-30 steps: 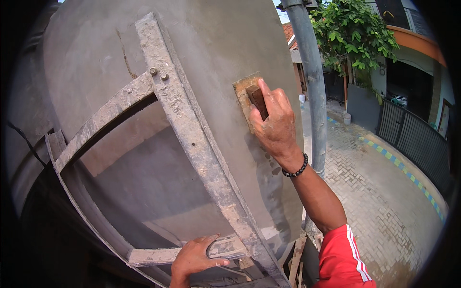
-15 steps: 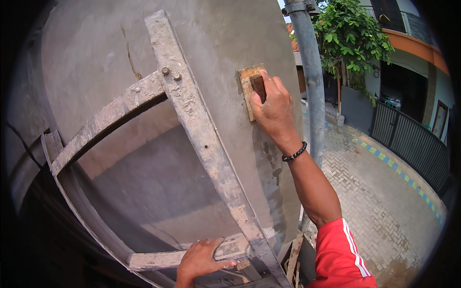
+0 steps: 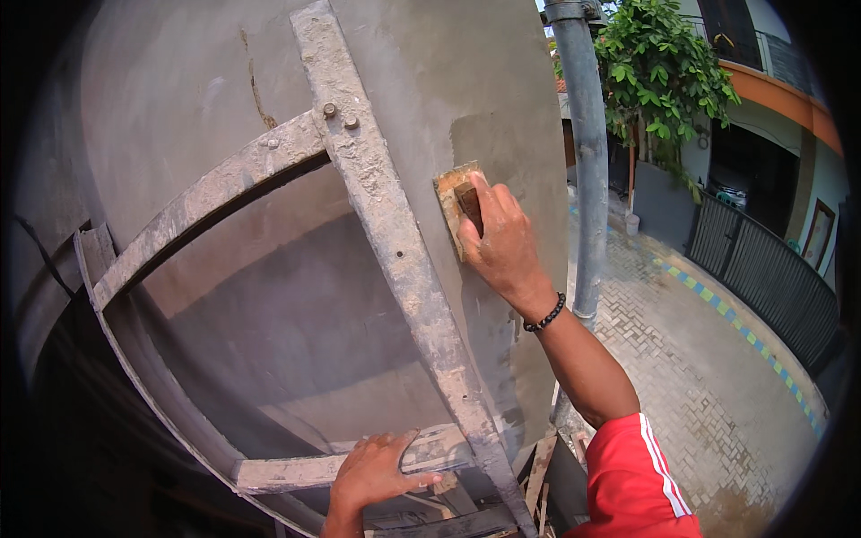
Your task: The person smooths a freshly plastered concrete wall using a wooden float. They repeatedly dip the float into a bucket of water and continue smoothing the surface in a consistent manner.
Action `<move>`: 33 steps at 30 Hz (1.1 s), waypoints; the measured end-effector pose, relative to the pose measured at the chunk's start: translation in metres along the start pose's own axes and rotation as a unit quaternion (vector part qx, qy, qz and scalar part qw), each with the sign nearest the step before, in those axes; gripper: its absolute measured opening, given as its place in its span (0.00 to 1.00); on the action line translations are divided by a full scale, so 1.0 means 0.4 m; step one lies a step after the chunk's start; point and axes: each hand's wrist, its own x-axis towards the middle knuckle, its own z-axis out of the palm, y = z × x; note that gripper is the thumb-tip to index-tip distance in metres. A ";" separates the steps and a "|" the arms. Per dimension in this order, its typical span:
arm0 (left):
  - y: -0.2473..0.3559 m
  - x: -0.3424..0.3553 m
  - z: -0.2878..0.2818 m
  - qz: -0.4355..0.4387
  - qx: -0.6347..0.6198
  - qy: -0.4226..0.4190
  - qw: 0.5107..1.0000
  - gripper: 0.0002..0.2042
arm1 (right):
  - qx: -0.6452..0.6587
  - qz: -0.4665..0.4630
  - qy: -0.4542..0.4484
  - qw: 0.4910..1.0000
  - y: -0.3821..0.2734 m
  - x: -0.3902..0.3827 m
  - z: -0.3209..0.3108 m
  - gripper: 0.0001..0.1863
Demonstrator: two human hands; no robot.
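My right hand (image 3: 505, 235) is closed around the dark wooden handle of a plastering float (image 3: 453, 186). The float's worn, orange-brown board lies against the grey cement wall (image 3: 413, 63), close to its right edge. A darker, damp-looking patch shows on the plaster just above the float. Lower down, my left hand (image 3: 375, 468) lies over the bottom crossbar of a cement-crusted metal frame (image 3: 381, 211), its thumb stretched out to the right. A black beaded bracelet (image 3: 545, 313) circles my right wrist.
Just right of the wall rises a grey metal pole (image 3: 587, 152). Far below is a paved street (image 3: 682, 394) with a dark gate (image 3: 762, 269) and a leafy tree (image 3: 664, 72). Wooden pieces (image 3: 542, 480) stand at the wall's foot. Two bolts (image 3: 341, 117) stick out of the frame.
My right hand and the float have moved down along the wall and slightly left, uncovering the darker patch. The view has shifted a little. My left hand stays on the crossbar.
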 end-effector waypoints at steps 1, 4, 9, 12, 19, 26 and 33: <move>0.000 -0.005 0.006 -0.003 -0.005 -0.003 1.000 0.48 | 0.008 -0.014 -0.031 0.999 0.006 -0.033 -0.002 0.30; 0.004 -0.003 -0.005 -0.007 0.000 -0.001 1.000 0.48 | -0.018 -0.009 0.028 0.999 0.024 0.008 -0.036 0.29; -0.007 -0.006 0.009 0.004 -0.013 -0.004 1.000 0.53 | -0.016 -0.019 0.070 0.997 0.008 0.081 0.006 0.30; -0.008 0.002 0.006 -0.007 -0.010 0.000 1.000 0.54 | -0.038 -0.061 0.057 0.996 0.026 0.005 0.026 0.31; -0.006 -0.002 -0.001 -0.011 -0.011 -0.021 1.000 0.55 | -0.041 -0.067 0.036 0.996 0.015 0.027 0.031 0.32; -0.010 0.002 0.006 0.003 0.003 -0.028 1.000 0.55 | -0.021 0.008 0.121 0.992 0.035 0.107 -0.009 0.30; -0.003 0.003 0.004 0.000 0.007 -0.010 1.000 0.51 | -0.045 -0.059 0.085 0.994 0.072 0.029 0.003 0.29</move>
